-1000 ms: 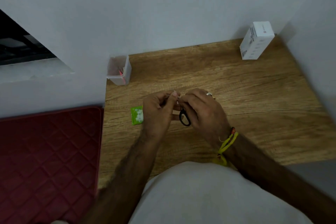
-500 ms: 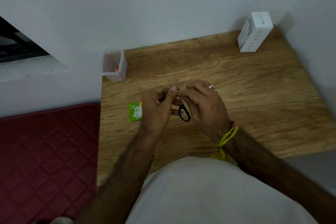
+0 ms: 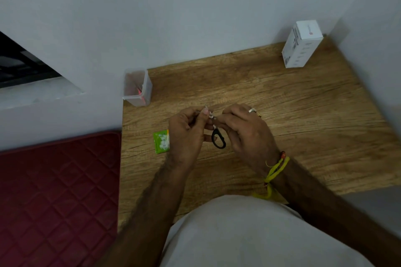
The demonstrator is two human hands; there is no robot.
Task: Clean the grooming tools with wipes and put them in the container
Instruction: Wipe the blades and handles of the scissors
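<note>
Both hands meet above the wooden table (image 3: 282,115): the right hand (image 3: 245,130) grasps small black-handled scissors (image 3: 218,140), while the left hand (image 3: 186,132) pinches their metal tip. A green wipe packet (image 3: 161,142) lies just left; the clear container (image 3: 138,89) stands at the table's far-left corner

Our arms are bare, with no sleeves. Our right hand (image 3: 247,134) wears a silver ring (image 3: 252,110); yellow threads (image 3: 276,170) wrap its wrist. We wear light grey clothing (image 3: 249,234), lower centre.
</note>
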